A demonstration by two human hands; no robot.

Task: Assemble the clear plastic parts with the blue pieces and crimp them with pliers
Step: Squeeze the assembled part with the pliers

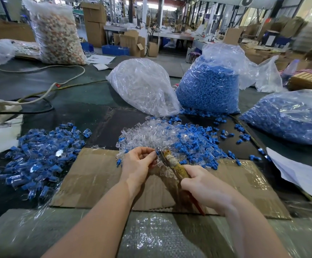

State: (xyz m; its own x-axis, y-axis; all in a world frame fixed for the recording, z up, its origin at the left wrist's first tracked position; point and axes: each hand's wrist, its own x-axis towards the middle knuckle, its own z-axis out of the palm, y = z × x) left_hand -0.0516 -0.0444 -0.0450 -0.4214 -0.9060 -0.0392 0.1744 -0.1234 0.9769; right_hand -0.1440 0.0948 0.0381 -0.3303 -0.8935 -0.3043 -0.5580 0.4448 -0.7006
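Observation:
My left hand [137, 162] pinches a small blue-and-clear part [157, 152] at its fingertips, right at the jaws of the pliers [172, 162]. My right hand [201, 185] grips the pliers by their tape-wrapped, yellowish handles, with a red handle end sticking out below the palm. Just beyond the hands lies a mixed heap of loose clear parts [151, 135] and blue pieces [198, 144]. On the left sits a pile of assembled blue-and-clear parts [40, 155]. The part itself is mostly hidden by my fingers.
A flattened cardboard sheet [95, 175] lies under my hands. Behind the heap stand a bag of clear parts [142, 86] and two bags of blue pieces [209, 86] [289, 116]. Cables [45, 94] run across the left. Papers [296, 172] lie at the right.

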